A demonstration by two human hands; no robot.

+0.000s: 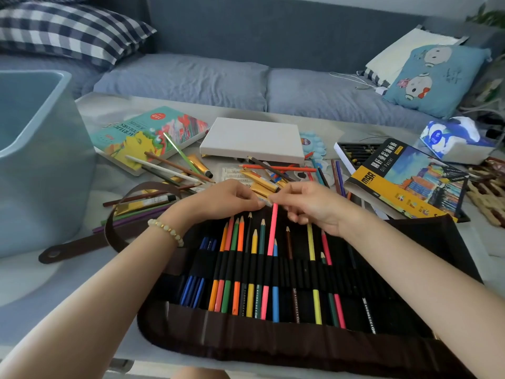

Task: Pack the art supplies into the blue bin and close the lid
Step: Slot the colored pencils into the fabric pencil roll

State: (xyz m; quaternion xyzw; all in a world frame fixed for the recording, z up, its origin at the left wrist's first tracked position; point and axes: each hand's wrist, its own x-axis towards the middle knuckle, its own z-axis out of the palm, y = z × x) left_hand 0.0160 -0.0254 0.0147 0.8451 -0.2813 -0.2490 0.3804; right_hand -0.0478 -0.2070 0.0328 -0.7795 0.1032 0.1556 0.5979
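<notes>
At tabletop front | right hand pinches long pink pencil; left hand grip unclear (curled alongside) | push straight into brown fabric roll

The blue bin stands open-topped at the left edge of the bench with bare bench before it, though a brown strap lies between it and the pencil roll filling the near middle. The left grip and right grip, the right pinching a pink pencil, bar the roll's far edge. Beyond, loose pencils and paint tubes crowd the gap up to the canvas, with a pastel box at right.
</notes>
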